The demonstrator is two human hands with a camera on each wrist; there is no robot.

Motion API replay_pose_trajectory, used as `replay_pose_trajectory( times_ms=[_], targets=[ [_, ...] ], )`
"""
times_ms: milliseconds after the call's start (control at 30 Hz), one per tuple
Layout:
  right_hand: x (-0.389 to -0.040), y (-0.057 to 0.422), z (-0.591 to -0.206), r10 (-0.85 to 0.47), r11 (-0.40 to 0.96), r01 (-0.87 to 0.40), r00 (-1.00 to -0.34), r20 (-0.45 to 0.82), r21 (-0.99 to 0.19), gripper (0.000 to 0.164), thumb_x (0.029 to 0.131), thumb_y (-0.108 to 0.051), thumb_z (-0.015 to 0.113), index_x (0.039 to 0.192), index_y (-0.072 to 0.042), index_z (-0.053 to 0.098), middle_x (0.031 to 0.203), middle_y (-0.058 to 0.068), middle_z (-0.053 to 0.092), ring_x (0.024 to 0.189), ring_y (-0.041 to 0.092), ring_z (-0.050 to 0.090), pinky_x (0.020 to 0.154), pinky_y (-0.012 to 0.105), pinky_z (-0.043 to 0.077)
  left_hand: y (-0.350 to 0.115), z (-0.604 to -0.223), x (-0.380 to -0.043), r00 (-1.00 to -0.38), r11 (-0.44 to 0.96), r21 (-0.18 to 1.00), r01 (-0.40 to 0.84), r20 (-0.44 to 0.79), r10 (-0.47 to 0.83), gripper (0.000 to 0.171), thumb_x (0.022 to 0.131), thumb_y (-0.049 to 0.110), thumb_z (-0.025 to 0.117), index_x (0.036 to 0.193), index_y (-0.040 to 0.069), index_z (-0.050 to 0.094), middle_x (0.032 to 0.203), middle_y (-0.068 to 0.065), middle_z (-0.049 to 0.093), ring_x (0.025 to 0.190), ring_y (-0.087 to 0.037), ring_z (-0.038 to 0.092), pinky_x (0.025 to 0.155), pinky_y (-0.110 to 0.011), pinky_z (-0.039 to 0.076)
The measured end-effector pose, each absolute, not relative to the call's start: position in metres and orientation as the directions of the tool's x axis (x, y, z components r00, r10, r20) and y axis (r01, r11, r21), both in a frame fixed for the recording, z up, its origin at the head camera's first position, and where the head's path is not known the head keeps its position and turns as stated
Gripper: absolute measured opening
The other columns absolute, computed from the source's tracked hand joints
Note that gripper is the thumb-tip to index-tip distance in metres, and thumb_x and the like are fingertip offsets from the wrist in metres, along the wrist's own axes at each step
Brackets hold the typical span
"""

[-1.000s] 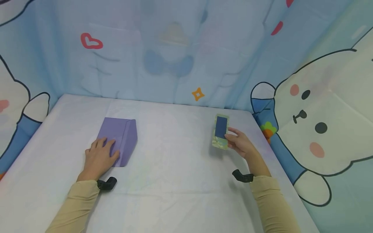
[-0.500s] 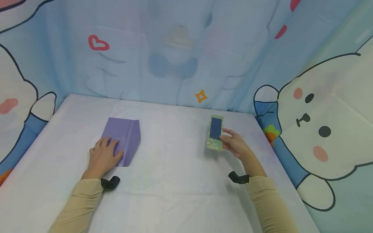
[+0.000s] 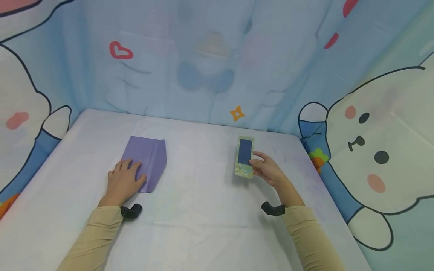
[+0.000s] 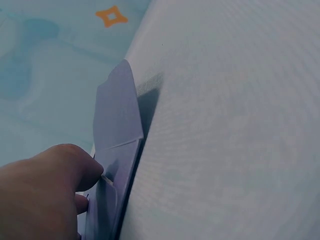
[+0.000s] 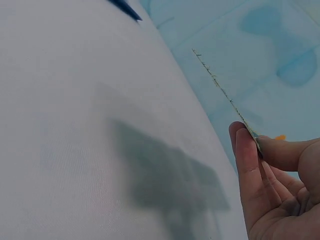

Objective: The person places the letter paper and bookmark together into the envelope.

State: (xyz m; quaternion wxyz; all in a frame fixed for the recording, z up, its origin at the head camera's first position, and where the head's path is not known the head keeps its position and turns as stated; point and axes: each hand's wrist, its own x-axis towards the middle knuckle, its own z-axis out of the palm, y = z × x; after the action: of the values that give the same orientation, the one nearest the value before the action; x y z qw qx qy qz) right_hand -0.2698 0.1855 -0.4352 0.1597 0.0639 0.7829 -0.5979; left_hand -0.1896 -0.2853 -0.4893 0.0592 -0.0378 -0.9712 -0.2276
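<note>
A purple envelope (image 3: 139,147) lies on the white tabletop at the left of the head view, its flap (image 3: 159,162) folded out to the right. My left hand (image 3: 123,184) lies over its lower left part, fingers bent on the front panel. In the left wrist view the thumb (image 4: 82,165) grips the envelope at the edge of its mouth. To the right, my right hand (image 3: 268,169) pinches a narrow pale green card (image 3: 243,170) with a dark blue rectangle on it. The card is raised above the table; the right wrist view shows it edge-on, with its shadow below.
White cloth covers the table (image 3: 196,203). A light blue curtain (image 3: 152,86) with cartoon prints hangs along its back edge and sides. Both wrists carry a black camera mount (image 3: 132,211).
The right hand carries the card left, a little toward the envelope. The left hand keeps its place on the envelope. The whole head view has shifted slightly.
</note>
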Motion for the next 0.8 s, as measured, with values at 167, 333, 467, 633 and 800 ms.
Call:
replay_pose_trajectory(
  times_ms=[167,333,467,633,800],
  targets=[
    [-0.271,0.177,-0.437,-0.115,0.260,0.292,-0.937,-0.330,-0.920,0.070,0.095,-0.021,0.057,0.152,-0.012,0.018,0.109,-0.005,0.055,0.082,0.003,0.062,0.070,0.021,0.052,-0.285,-0.490,-0.190,-0.990,0.891,0.444,0.101,0.132,0.047,0.056,0.091,0.034,0.051,0.138,0.003,0.046,0.144,-0.028,0.034,0.132,-0.049,0.027,0.091,-0.066,0.029],
    [-0.269,0.169,-0.440,-0.128,0.272,0.293,-0.933,-0.336,-0.917,0.069,0.096,-0.020,0.056,0.152,-0.012,0.017,0.106,-0.007,0.057,0.082,0.002,0.062,0.069,0.020,0.051,-0.286,-0.491,-0.191,-0.990,0.890,0.444,0.102,0.134,0.046,0.055,0.092,0.034,0.051,0.138,0.004,0.046,0.144,-0.028,0.034,0.133,-0.049,0.027,0.092,-0.065,0.029],
    [-0.268,0.161,-0.444,-0.145,0.273,0.278,-0.935,-0.325,-0.921,0.070,0.094,-0.022,0.059,0.151,-0.012,0.020,0.105,-0.007,0.057,0.082,0.003,0.061,0.069,0.020,0.051,-0.287,-0.491,-0.191,-0.989,0.889,0.447,0.103,0.140,0.044,0.055,0.092,0.034,0.051,0.137,0.004,0.047,0.144,-0.028,0.035,0.133,-0.048,0.027,0.092,-0.065,0.029],
    [-0.268,0.148,-0.446,-0.206,0.253,0.237,-0.934,-0.292,-0.938,0.074,0.090,-0.025,0.064,0.149,-0.008,0.023,0.102,-0.005,0.060,0.082,0.004,0.061,0.068,0.020,0.051,-0.288,-0.491,-0.191,-0.988,0.889,0.447,0.102,0.151,0.037,0.055,0.091,0.034,0.051,0.137,0.005,0.048,0.144,-0.027,0.036,0.133,-0.048,0.028,0.092,-0.065,0.030],
    [-0.268,0.132,-0.442,-0.192,0.286,0.269,-0.924,-0.330,-0.920,0.067,0.094,-0.020,0.058,0.150,-0.010,0.022,0.103,-0.005,0.059,0.082,0.004,0.060,0.068,0.021,0.051,-0.288,-0.491,-0.191,-0.988,0.887,0.452,0.100,0.148,0.036,0.055,0.092,0.034,0.051,0.137,0.004,0.048,0.144,-0.027,0.036,0.133,-0.048,0.028,0.092,-0.065,0.030]
  ],
)
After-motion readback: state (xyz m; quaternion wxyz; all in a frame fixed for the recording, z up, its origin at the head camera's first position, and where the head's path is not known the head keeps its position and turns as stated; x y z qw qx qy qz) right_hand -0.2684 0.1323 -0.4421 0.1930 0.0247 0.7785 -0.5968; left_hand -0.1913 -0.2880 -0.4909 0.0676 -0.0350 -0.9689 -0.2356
